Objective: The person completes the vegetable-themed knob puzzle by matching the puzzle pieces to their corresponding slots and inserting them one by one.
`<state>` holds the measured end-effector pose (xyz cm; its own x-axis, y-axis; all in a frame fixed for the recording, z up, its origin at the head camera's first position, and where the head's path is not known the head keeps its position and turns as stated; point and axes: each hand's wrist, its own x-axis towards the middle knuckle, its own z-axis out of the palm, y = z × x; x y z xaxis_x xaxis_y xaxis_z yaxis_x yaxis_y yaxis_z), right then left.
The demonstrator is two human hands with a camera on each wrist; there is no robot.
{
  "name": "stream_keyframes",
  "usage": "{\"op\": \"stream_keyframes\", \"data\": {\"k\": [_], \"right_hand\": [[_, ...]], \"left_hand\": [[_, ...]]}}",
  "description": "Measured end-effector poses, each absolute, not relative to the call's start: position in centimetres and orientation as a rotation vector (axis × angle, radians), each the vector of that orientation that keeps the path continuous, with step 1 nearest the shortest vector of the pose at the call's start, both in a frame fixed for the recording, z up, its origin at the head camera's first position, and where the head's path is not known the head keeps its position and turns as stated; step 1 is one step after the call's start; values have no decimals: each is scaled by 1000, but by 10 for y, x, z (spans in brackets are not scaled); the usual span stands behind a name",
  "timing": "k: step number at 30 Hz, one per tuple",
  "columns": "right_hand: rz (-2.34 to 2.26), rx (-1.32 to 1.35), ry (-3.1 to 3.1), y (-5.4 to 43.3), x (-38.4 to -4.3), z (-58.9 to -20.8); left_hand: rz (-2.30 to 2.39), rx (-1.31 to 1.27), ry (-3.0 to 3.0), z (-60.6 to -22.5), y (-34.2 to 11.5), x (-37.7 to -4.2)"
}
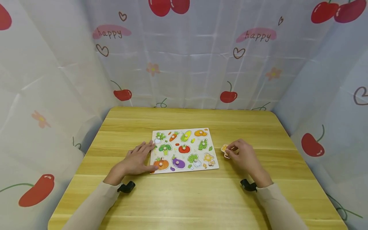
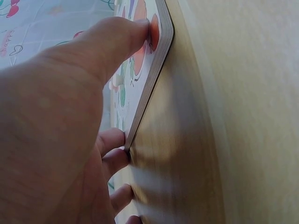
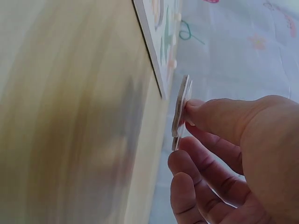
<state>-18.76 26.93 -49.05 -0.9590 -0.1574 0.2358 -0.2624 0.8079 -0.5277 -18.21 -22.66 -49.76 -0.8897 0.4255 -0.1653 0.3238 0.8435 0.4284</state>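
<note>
A wooden vegetable puzzle board (image 1: 169, 140) lies on the table, with knobbed pieces such as a tomato (image 1: 184, 149), an eggplant (image 1: 179, 163) and a pumpkin (image 1: 161, 164) set in it. At its lower right corner is a knobless mushroom picture (image 1: 209, 157). My left hand (image 1: 137, 160) rests at the board's left side, fingers spread, the thumb on the lower left corner by the pumpkin. Right of the board, my right hand (image 1: 242, 156) pinches a mushroom puzzle piece (image 1: 224, 148) between thumb and fingers. In the right wrist view, the piece (image 3: 180, 105) is held edge-on above the table.
The wooden table (image 1: 184, 198) extends around the board on every side. White curtains (image 1: 184, 80) printed with cherries and hearts hang along the back and both sides. Each wrist carries a black camera mount, one left (image 1: 126, 187) and one right (image 1: 248, 185).
</note>
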Motion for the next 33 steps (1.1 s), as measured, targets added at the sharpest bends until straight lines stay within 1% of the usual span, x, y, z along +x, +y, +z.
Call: {"op": "stream_keyframes", "data": {"k": [21, 33], "right_hand": [[889, 507, -2844, 229, -176, -501], [867, 574, -2853, 216, -174, -506]], "left_hand": [[579, 590, 2778, -499, -228, -182], [560, 578, 2773, -501, -227, -183]]}}
